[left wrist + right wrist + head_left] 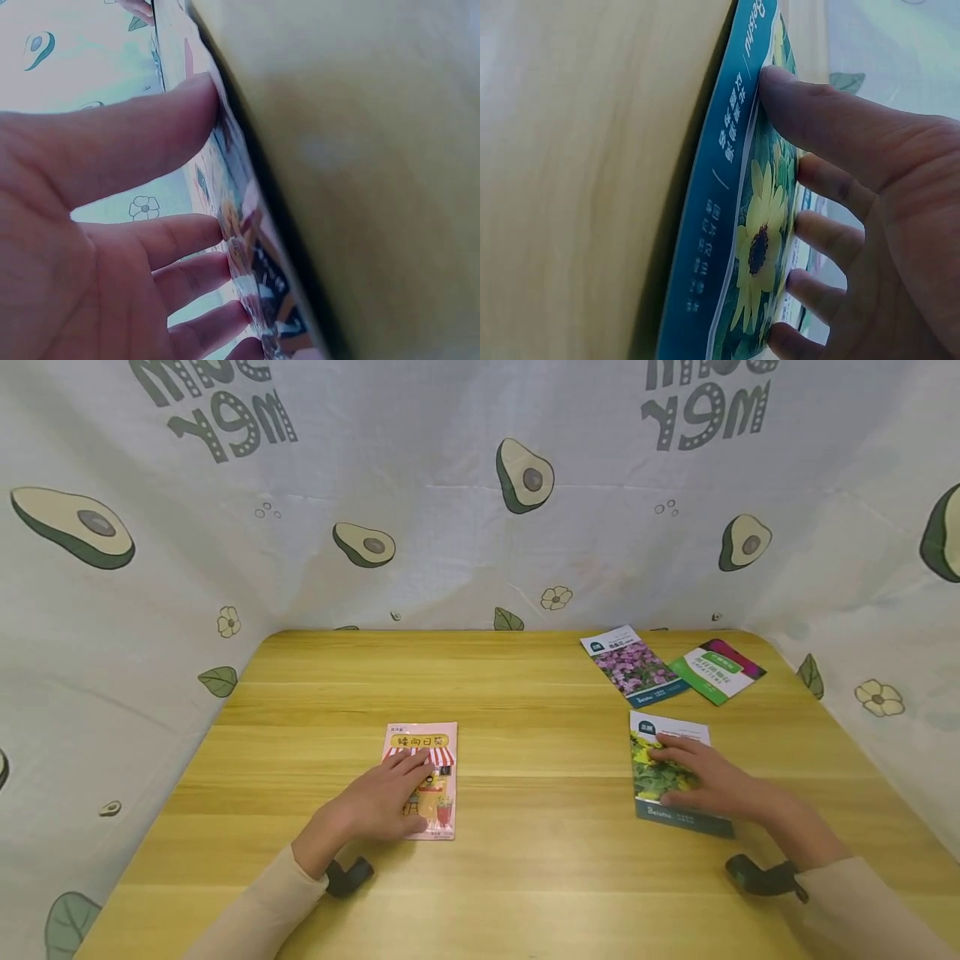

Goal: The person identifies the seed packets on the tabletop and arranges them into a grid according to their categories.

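A pink seed packet (444,793) with a striped awning print lies on the wooden table, left of the middle. My left hand (386,797) rests on it, and in the left wrist view the thumb and fingertips (199,90) touch its face. On the right lies a seed packet with yellow flowers (651,777) and a teal lower band. The right hand (712,777) lies over its right part, fingers spread. In the right wrist view the thumb and fingertips (780,79) press on the printed face, around a yellow flower picture.
Behind the right hand lie a purple-flower seed packet (633,668) and a green-and-magenta packet (716,672), their edges meeting. The wooden table (525,893) ends at a white curtain (450,460) printed with avocados, which hangs behind and at both sides.
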A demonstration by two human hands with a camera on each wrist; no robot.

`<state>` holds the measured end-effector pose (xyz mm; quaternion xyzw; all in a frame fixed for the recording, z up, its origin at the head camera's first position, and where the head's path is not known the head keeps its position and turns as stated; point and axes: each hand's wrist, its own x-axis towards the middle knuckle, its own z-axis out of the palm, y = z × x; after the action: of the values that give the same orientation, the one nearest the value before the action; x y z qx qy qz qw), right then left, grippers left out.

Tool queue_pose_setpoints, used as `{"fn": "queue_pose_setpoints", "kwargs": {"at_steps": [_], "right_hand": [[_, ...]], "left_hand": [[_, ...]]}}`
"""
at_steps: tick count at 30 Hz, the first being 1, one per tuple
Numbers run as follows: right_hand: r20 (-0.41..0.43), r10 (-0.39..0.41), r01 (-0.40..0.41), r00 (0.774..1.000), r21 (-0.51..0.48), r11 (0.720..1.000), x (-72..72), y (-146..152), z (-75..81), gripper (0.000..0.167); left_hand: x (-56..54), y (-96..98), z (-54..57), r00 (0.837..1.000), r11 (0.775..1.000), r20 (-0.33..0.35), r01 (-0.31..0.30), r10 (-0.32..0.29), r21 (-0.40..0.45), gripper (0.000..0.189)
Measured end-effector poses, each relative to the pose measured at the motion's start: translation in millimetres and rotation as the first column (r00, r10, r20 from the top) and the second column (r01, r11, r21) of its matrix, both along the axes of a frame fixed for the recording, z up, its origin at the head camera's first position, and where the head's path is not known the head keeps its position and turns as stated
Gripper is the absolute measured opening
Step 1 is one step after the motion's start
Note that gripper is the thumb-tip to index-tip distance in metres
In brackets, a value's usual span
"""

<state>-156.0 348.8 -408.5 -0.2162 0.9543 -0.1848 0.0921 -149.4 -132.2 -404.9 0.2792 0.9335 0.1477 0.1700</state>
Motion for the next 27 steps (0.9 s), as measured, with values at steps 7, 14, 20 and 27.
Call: {"fn": "queue_pose_setpoints", "kwargs": {"at_steps": [7,14,20,27], "right_hand": [[-0.035,0.033,-0.034,0.999,-0.018,0.999,-0.6,-8,1.0,0.063],[-0.023,0.046,-0.046,0.999,-0.006,0.999,-1.3,-14,-2.0,0.064],[0.003,0.028,-0.028,1.0,0.024,0.999,-1.2,-23,0.9,0.065],[0.002,0.041,-0.041,0.999,0.033,0.999,-1.0,-35,4.6,0.065]], "left_hand": [[0.1,-1.5,1.7,1.0,1.0,-0.004,0.0,0.0,-0.003,0.073],[0.1,-1.7,0.1,1.0,1.0,-0.006,0.003,-0.003,0.009,0.074],[0.6,-1.7,0.1,1.0,1.0,-0.021,0.009,-0.009,0.022,0.073],[-0.4,-2.1,-0.6,0.999,1.0,-0.03,0.014,-0.013,0.026,0.074]]}}
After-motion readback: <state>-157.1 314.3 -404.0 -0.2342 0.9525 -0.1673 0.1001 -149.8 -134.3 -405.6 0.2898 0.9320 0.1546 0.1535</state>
